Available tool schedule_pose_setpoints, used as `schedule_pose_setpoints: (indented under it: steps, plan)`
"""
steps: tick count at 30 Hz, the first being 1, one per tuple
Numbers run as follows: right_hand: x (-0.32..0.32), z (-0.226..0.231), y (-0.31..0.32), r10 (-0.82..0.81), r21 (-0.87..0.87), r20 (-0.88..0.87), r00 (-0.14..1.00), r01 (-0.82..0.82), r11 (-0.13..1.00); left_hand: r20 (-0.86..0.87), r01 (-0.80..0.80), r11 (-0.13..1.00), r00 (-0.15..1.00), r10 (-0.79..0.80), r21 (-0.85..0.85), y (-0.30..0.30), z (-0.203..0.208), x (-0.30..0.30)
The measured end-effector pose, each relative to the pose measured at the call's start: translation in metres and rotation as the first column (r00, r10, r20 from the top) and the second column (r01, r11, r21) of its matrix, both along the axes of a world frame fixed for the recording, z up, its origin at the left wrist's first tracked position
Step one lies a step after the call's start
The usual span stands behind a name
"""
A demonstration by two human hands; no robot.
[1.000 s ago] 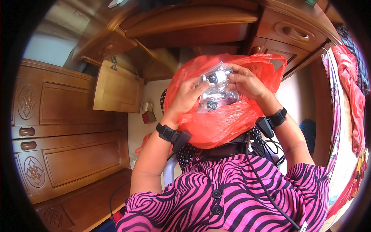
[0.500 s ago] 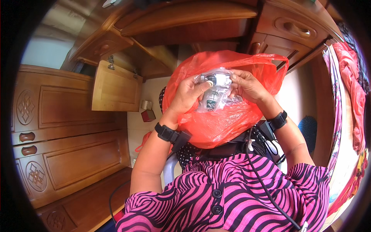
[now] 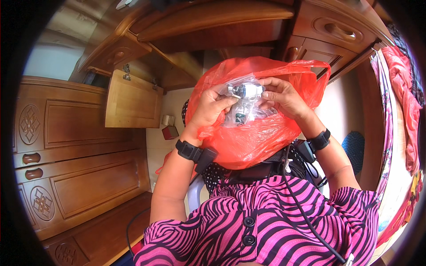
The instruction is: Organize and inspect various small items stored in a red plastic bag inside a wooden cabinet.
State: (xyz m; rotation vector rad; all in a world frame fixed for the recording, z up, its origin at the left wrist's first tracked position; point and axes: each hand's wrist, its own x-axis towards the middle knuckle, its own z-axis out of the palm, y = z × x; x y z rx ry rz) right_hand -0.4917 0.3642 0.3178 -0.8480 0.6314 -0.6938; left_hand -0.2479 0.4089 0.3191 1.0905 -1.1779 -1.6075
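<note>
Around the red plastic bag (image 3: 257,142), an open cabinet door (image 3: 133,102) is standing to its left, a small red box-shaped thing (image 3: 170,132) is lying closer on that side, and a blue thing (image 3: 353,150) is resting to its right; the bag's near film is partly hiding a clear packet (image 3: 240,118) inside. Over the bag's mouth, a clear-wrapped cylinder (image 3: 250,91) is running left to right, its dark-and-silver end pointing left. The left hand (image 3: 207,108) is clamping thumb and fingers on that end; the right hand (image 3: 286,97) is pinching the white end. One cylinder, one bag and two black wristbands (image 3: 189,150) are showing.
</note>
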Motion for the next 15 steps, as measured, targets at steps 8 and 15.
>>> schedule_pose_setpoints:
  steps: [8,15]
  plan:
    - [0.002,0.014,0.005,-0.116,-0.265,-0.245,0.963,0.048,0.963,-0.196,-0.135,0.991,0.972,0.131,-0.008,0.005,0.009,-0.014]
    - [0.005,0.028,0.012,-0.161,-0.401,-0.207,0.965,0.067,0.914,-0.126,-0.034,0.997,0.991,0.042,0.067,0.003,0.001,-0.001]
